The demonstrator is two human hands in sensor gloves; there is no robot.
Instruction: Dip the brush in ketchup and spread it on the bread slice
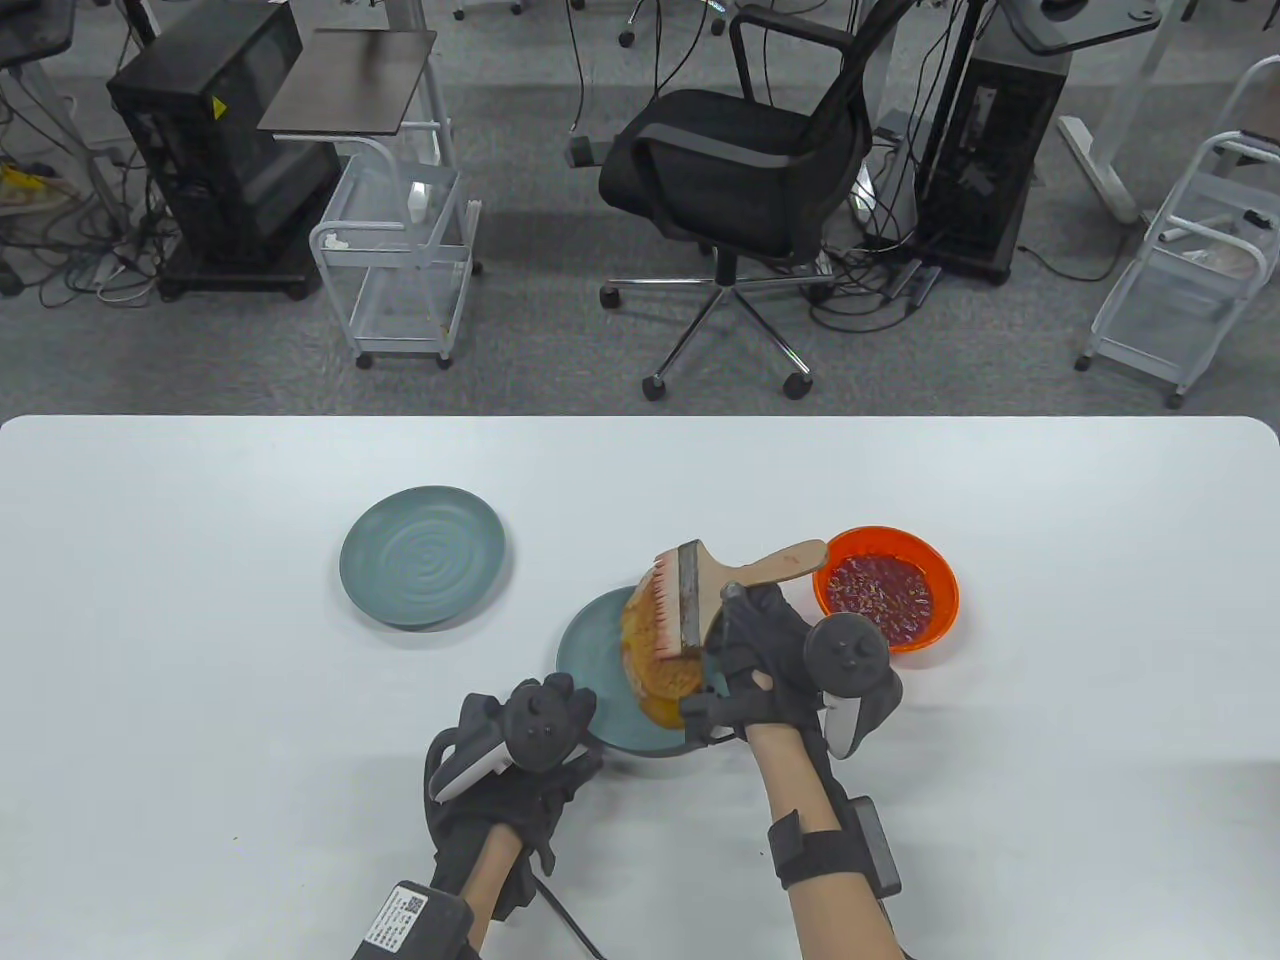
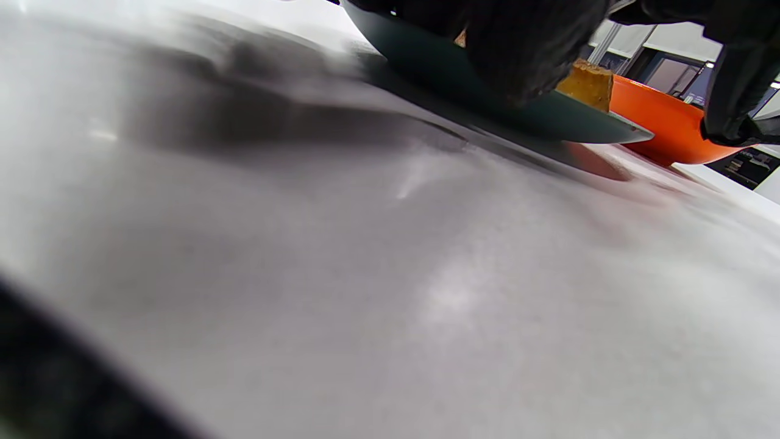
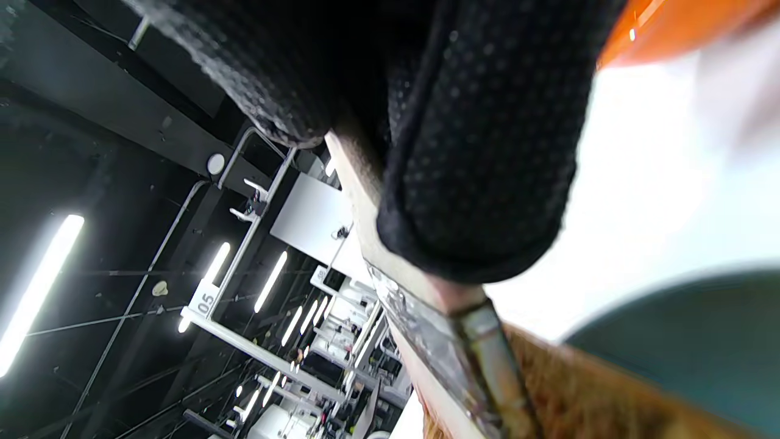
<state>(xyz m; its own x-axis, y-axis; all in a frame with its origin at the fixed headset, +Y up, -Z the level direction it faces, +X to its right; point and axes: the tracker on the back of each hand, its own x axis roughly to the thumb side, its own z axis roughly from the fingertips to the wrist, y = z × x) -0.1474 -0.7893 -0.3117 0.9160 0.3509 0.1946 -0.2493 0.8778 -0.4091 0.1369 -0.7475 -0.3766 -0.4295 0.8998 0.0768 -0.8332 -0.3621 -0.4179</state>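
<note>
A bread slice point(image 1: 655, 672) lies on a teal plate point(image 1: 590, 650) near the table's middle. My right hand point(image 1: 748, 612) grips the wooden handle of a wide brush point(image 1: 715, 585). The brush's red-stained bristles rest on the bread's far part. An orange bowl point(image 1: 945, 600) of ketchup point(image 1: 880, 590) stands just right of the plate. My left hand point(image 1: 568, 702) holds the plate's near-left rim; in the left wrist view a gloved finger point(image 2: 524, 55) lies over the plate point(image 2: 426, 67). The right wrist view shows my fingers point(image 3: 481, 152) around the brush point(image 3: 439, 341) above the bread point(image 3: 585, 390).
A second teal plate point(image 1: 422, 555) with nothing on it sits to the left on the white table point(image 1: 200, 700). Beyond the table's far edge stand an office chair point(image 1: 745, 170) and wire carts.
</note>
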